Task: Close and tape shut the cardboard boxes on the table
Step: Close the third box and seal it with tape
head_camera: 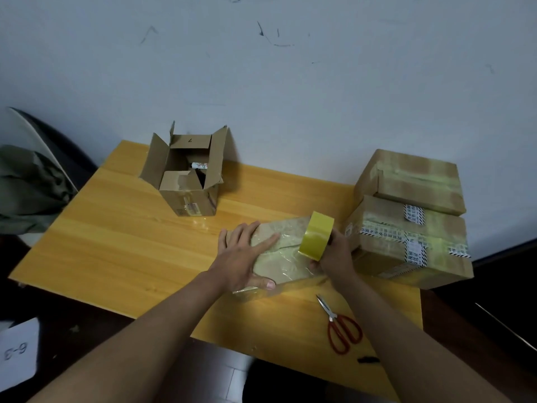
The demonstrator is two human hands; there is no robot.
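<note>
A small closed cardboard box (286,251), glossy with clear tape, lies on the yellow wooden table (116,242) in front of me. My left hand (244,254) lies flat on its top and left side, fingers straight, thumb at the near edge. My right hand (334,254) grips a yellow tape roll (316,235) at the box's right end, with a strip of tape running from the roll onto the box top. An open box (186,175) with raised flaps stands at the table's back left, things inside it.
Two taped boxes are stacked at the right edge: a smaller one (412,181) on a larger one (412,245). Red-handled scissors (340,327) lie near the front right. A chair with green cloth (26,187) stands left of the table. A paper sheet (17,350) lies low left.
</note>
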